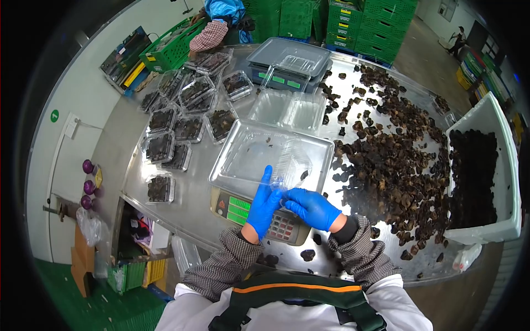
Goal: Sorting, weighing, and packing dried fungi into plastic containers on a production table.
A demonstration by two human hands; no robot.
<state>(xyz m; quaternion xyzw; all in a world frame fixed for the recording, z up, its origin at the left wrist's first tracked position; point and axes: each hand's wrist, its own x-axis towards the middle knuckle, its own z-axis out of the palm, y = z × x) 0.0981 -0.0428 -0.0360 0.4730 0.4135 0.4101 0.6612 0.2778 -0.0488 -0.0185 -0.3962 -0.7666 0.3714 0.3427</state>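
My left hand and my right hand, both in blue gloves, meet at the near edge of an open clear plastic clamshell box. The left hand lies along its edge with the fingers stretched out, while the right fingers are curled at its near corner. The box is over the metal pan of a digital scale; whether it rests there is hard to tell. A dark piece shows through the plastic. Part of the scale's lit display and keypad is behind my hands.
Loose wood ear mushrooms cover the steel table's right side, beside a white foam box of dark pieces. Filled clamshells stand left. Open clamshells and a second scale lie beyond. Another person's sleeve is near a green crate.
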